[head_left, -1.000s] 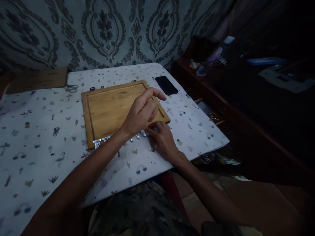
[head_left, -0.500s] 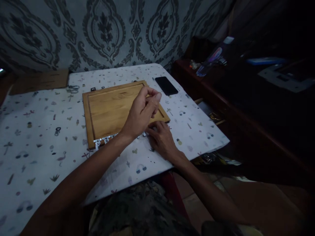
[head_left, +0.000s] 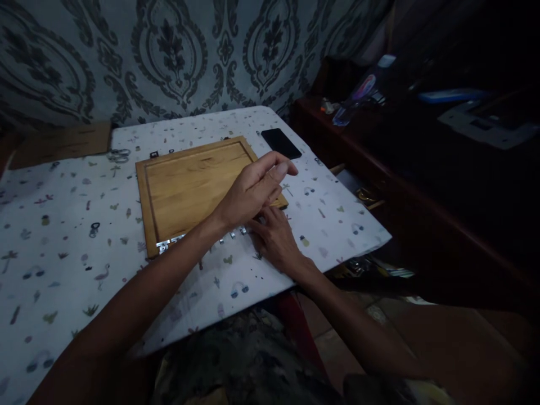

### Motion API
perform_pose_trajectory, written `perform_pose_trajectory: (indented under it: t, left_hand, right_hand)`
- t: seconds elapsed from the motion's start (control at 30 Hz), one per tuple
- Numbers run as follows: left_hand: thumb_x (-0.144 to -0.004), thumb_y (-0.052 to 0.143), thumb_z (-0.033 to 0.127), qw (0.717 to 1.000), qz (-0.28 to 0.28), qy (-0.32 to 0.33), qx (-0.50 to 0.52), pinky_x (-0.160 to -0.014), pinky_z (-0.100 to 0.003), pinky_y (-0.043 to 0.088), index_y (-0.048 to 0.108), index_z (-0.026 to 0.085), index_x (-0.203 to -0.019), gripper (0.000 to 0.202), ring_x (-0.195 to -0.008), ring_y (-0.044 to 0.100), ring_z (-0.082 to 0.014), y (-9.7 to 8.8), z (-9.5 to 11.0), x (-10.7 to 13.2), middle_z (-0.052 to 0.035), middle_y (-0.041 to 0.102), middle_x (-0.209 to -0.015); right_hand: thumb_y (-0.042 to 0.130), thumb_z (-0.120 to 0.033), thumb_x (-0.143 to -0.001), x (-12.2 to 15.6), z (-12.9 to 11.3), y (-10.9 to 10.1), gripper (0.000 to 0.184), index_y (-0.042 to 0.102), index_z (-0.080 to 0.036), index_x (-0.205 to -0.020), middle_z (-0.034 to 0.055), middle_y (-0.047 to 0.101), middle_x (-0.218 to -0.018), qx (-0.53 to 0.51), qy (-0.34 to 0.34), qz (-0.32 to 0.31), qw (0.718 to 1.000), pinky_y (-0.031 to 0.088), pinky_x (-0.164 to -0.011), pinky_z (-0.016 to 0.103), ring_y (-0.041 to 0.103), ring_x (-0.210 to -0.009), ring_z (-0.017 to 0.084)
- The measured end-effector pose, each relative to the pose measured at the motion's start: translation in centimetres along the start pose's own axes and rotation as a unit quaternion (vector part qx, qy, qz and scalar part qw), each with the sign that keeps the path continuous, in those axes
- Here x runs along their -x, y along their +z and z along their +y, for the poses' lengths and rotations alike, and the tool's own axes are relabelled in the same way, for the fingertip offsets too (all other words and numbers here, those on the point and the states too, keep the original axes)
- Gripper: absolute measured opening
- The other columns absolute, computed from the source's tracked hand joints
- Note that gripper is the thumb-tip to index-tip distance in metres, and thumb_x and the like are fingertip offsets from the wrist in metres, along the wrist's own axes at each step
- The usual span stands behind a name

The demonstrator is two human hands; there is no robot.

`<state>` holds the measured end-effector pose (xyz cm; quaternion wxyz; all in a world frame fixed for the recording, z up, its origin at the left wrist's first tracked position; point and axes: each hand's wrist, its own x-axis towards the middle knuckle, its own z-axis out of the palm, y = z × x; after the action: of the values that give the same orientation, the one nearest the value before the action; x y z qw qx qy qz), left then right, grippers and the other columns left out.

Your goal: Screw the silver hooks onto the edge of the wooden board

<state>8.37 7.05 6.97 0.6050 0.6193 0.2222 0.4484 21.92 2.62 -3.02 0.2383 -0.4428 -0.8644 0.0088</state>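
A wooden board (head_left: 189,188) with a raised frame lies flat on the table. Small silver metal brackets (head_left: 162,246) line its near edge, several of them partly hidden by my left forearm. My left hand (head_left: 253,185) is over the board's right part, its fingers bent and the thumb against the curled index finger. Whatever it may hold does not show. Just below, my right hand (head_left: 276,239) rests at the board's near right corner, fingers closed and bent inward beside the last brackets. Its fingertips are partly covered, so I cannot make out what they grip.
A black phone (head_left: 281,143) lies beyond the board's right corner. Scissors (head_left: 119,156) and a cardboard piece (head_left: 63,146) are at the back left. Small dark hardware (head_left: 94,229) sits on the patterned tablecloth (head_left: 169,315). A bottle (head_left: 365,90) stands on dark furniture to the right.
My left hand has shifted slightly right and down, its index finger now reaching farther out past the thumb. My right hand stays at the board's corner. The view has moved slightly.
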Motion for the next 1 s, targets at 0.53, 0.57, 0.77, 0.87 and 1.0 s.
perform_pose_trajectory:
  t: [0.53, 0.57, 0.77, 0.87, 1.0]
  left_hand:
    - [-0.1, 0.048, 0.05, 0.993, 0.1, 0.034, -0.053, -0.046, -0.022, 0.028, 0.052, 0.02, -0.091, 0.031, -0.049, 0.031, -0.0077, 0.2, -0.5, 0.4, 0.0074, 0.034, -0.06]
    - [-0.1, 0.048, 0.05, 0.995, 0.085, 0.024, -0.036, -0.045, -0.022, 0.026, 0.052, 0.02, -0.091, 0.031, -0.047, 0.029, -0.0075, 0.0, -0.5, 0.3, 0.0081, 0.032, -0.058]
    - [-0.103, 0.044, 0.036, 0.998, -0.048, -0.037, 0.016, -0.043, -0.02, 0.022, 0.053, 0.019, -0.09, 0.023, -0.043, 0.023, -0.0066, -1.3, 0.3, -0.4, 0.0104, 0.024, -0.052]
    - [-0.103, 0.043, 0.03, 0.999, -0.022, -0.029, -0.009, -0.045, -0.02, 0.025, 0.053, 0.018, -0.09, 0.02, -0.045, 0.027, -0.0065, -1.1, 0.3, -0.3, 0.009, 0.031, -0.053]
    - [-0.103, 0.047, 0.028, 0.993, 0.101, 0.006, -0.059, -0.05, -0.019, 0.034, 0.049, 0.018, -0.083, 0.022, -0.052, 0.038, -0.0062, -0.5, 0.2, 0.0, 0.0063, 0.041, -0.059]
  right_hand:
    - [0.054, -0.012, -0.09, 0.0, 0.1, -0.1, 0.037, 0.071, -0.022, -0.122, 0.0122, 0.059, -0.104, -0.002, -0.017, 0.001, 1.0, 0.039, -0.082, 0.041, 0.046, -0.097, 0.028]
    - [0.054, -0.012, -0.09, 0.0, 0.1, -0.1, 0.038, 0.071, -0.022, -0.122, 0.0121, 0.06, -0.105, -0.002, -0.014, 0.001, 1.0, 0.039, -0.082, 0.041, 0.047, -0.098, 0.027]
    - [0.055, -0.011, -0.09, 0.0, 0.2, 0.2, 0.038, 0.072, -0.026, -0.121, 0.0107, 0.063, -0.105, -0.003, -0.002, 0.011, 1.0, 0.042, -0.082, 0.041, 0.05, -0.097, 0.026]
    - [0.056, -0.011, -0.09, 0.0, 0.1, 0.2, 0.038, 0.072, -0.025, -0.121, 0.011, 0.063, -0.105, -0.001, -0.004, 0.008, 1.0, 0.042, -0.082, 0.042, 0.05, -0.097, 0.027]
    - [0.055, -0.008, -0.087, 0.0, 0.0, -0.1, 0.042, 0.071, -0.024, -0.123, 0.0121, 0.062, -0.104, 0.003, -0.006, -0.003, 1.0, 0.042, -0.082, 0.043, 0.05, -0.098, 0.028]
